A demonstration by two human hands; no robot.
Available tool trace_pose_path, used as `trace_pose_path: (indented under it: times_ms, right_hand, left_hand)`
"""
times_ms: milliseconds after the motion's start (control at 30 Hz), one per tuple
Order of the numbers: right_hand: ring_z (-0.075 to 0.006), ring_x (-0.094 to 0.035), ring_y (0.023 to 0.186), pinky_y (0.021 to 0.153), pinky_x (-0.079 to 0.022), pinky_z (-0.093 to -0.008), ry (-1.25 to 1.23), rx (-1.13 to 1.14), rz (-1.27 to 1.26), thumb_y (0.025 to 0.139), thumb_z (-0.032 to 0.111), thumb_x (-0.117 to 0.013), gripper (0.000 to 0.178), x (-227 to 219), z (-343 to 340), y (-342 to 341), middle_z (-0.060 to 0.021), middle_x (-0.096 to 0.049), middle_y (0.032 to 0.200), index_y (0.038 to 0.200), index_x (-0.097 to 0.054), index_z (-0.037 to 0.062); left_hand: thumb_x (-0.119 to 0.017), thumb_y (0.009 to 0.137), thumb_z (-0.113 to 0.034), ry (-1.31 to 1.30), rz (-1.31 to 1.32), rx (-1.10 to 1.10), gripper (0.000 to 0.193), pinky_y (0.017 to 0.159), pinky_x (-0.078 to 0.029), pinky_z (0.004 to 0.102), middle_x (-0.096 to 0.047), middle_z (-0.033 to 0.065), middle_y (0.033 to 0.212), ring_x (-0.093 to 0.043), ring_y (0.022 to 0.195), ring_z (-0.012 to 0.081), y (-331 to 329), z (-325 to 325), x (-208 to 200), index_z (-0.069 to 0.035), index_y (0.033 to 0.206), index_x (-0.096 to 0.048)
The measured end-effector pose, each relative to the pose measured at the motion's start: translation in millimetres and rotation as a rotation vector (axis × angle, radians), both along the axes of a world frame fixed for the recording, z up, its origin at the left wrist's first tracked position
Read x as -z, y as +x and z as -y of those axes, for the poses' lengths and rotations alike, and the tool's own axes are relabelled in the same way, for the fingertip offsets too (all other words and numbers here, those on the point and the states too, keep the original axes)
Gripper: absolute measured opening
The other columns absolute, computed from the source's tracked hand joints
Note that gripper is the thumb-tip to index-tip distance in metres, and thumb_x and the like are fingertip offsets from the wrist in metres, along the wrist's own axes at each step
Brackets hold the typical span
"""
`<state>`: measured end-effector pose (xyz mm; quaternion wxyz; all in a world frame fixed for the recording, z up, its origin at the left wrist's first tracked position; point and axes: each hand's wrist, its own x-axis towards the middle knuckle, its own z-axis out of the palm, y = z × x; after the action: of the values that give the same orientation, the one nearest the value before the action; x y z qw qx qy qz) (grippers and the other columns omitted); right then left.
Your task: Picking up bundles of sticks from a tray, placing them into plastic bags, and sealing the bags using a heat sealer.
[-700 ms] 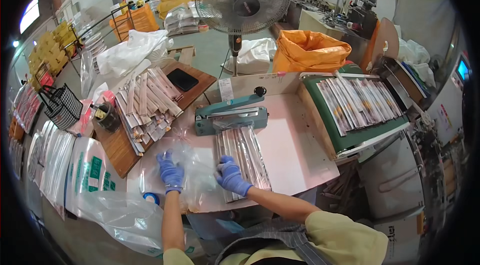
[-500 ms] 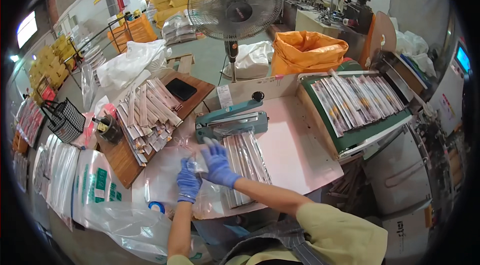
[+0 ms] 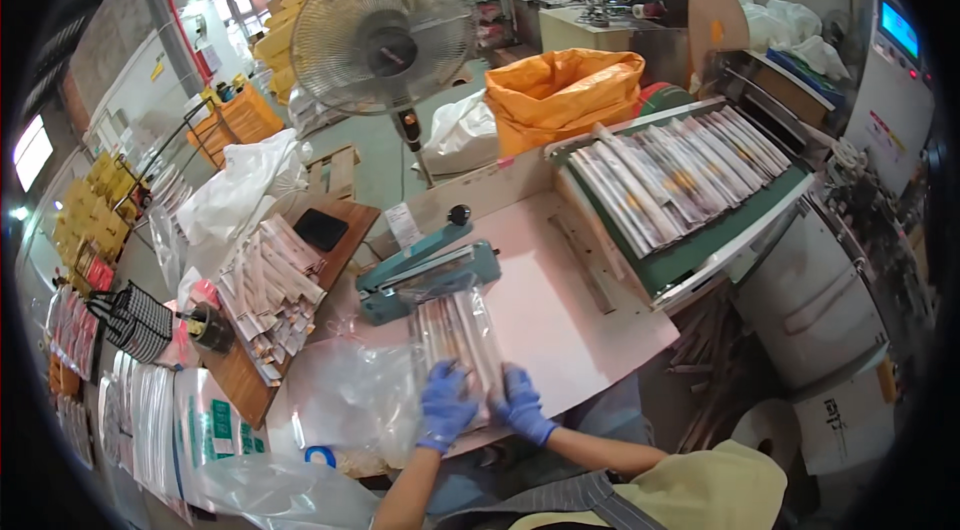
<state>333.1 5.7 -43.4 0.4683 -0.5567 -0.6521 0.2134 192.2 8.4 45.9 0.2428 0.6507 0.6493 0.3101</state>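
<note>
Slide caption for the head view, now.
Gloved left hand and right hand on opposite sides of a plastic-covered bundle before a teal lever device.

Pale pink worktop [image 3: 575, 345] bearing a teal lever sealer [image 3: 430, 282], a bagged bundle of strips [image 3: 455, 330] and clear bags [image 3: 345, 388].

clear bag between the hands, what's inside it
A row of long slim packets shows through the clear bag. The left hand and right hand partly cover its near end; anything beneath is hidden.
</note>
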Motion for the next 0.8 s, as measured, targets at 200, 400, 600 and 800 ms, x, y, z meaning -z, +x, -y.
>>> trace_pose_path:
  times_ms: [200, 400, 600, 800]
  right_hand:
    - [-0.0341, -0.052, 0.092, 0.081, -0.043, -0.0386, -0.080, -0.097, -0.097, 0.075, 0.016, -0.056, 0.028, -11, 5, 121, -0.0180, -0.052, 0.101, 0.098, -0.055, 0.0009]
    - [-0.0316, -0.054, 0.076, 0.065, -0.044, -0.0364, 0.594, 0.304, 0.276, 0.063, -0.007, -0.053, 0.028, -182, -50, 304, -0.0152, -0.055, 0.084, 0.090, -0.054, 0.0021]
    - [-0.0335, -0.047, 0.097, 0.081, -0.039, -0.0423, 0.452, 0.658, 0.639, 0.072, 0.025, -0.059, 0.037, -181, -238, 493, -0.0170, -0.051, 0.102, 0.101, -0.051, 0.0031]
    - [-0.0267, -0.043, 0.112, 0.090, -0.036, -0.0439, -0.347, 1.154, 0.900, 0.078, 0.047, -0.046, 0.055, -180, -324, 628, -0.0121, -0.048, 0.120, 0.117, -0.046, 0.0077]
  left_hand:
    - [-0.061, 0.065, -0.041, -0.135, -0.822, 0.273, 0.066, 0.100, -0.012, 0.0544, -0.030, 0.0177, 0.133, -0.023, 0.123, 0.0391, 53, -52, 9, -0.018, 0.124, -0.044]
    - [-0.059, 0.067, -0.044, 0.030, -0.740, 0.394, 0.075, 0.103, -0.008, 0.0499, -0.024, 0.0173, 0.137, -0.018, 0.126, 0.0417, 100, -102, 37, -0.008, 0.128, -0.036]
    - [-0.049, 0.083, -0.021, 0.316, -0.265, 0.056, 0.052, 0.102, -0.021, 0.0402, -0.034, 0.0164, 0.131, -0.030, 0.122, 0.0314, 170, -164, 74, -0.002, 0.129, -0.033]
    - [-0.043, 0.081, -0.001, 0.306, -0.094, 0.071, 0.047, 0.100, -0.026, 0.0304, -0.035, 0.0125, 0.131, -0.035, 0.120, 0.0241, 199, -191, 69, -0.002, 0.128, -0.036]
